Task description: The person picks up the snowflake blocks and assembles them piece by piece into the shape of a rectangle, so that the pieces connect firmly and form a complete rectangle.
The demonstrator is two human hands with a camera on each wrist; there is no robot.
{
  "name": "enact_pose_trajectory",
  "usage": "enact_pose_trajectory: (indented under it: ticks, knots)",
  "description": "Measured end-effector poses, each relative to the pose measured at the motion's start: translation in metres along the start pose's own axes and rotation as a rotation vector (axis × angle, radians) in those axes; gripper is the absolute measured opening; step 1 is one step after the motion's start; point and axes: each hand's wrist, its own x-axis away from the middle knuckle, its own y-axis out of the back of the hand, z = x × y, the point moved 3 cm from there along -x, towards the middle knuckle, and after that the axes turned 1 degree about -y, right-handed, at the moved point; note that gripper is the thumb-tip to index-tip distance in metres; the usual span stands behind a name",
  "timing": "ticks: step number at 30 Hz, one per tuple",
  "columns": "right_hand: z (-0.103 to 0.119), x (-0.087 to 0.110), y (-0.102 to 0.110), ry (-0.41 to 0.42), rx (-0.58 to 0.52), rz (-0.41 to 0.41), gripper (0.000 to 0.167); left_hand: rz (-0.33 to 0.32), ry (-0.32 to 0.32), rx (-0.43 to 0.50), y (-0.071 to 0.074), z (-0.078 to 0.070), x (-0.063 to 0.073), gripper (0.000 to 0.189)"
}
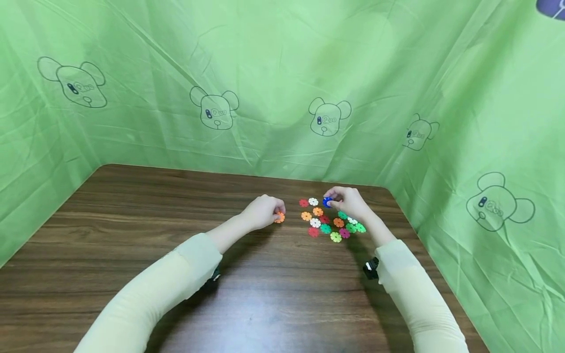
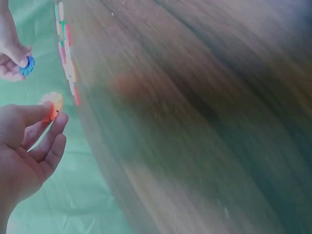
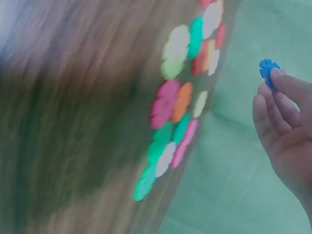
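An orange flower-shaped disc (image 1: 280, 217) is pinched between the thumb and fingertips of my left hand (image 1: 263, 212), just left of a loose group of discs. My right hand (image 1: 350, 202) pinches a blue flower-shaped disc (image 3: 267, 71) by its edge, at the group's back right. Both wrist views show these two discs raised off the wood. Among the discs lying flat are a red disc (image 1: 303, 202), a white disc (image 1: 313, 201), a magenta disc (image 3: 165, 103) and a yellow-green disc (image 1: 336, 237). The right forearm partly covers the group's right side.
The brown wooden table (image 1: 176, 304) reaches back to a green curtain (image 1: 265, 63) printed with bear heads, which also hangs along both sides. Several green discs (image 1: 360, 228) lie near the right forearm. A purple shape (image 1: 552, 8) shows at the top right corner.
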Motion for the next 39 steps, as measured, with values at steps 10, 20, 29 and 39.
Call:
enact_pose_trajectory:
  ticks: [10, 20, 29, 39]
  knots:
    - [0.052, 0.015, 0.012, 0.011, -0.034, -0.101, 0.011, -0.057, -0.036, 0.138, 0.032, -0.005, 0.037, 0.008]
    - [0.098, 0.028, 0.001, 0.079, -0.140, -0.148, 0.010, -0.171, -0.015, 0.167, 0.069, -0.015, 0.066, 0.006]
    - [0.129, 0.035, -0.014, 0.070, -0.300, -0.135, 0.011, -0.326, -0.050, 0.237, 0.094, -0.023, 0.089, 0.006]
    - [0.166, 0.046, -0.025, 0.016, -0.592, -0.108, 0.018, -0.492, -0.113, 0.184, 0.106, -0.033, 0.107, 0.009]
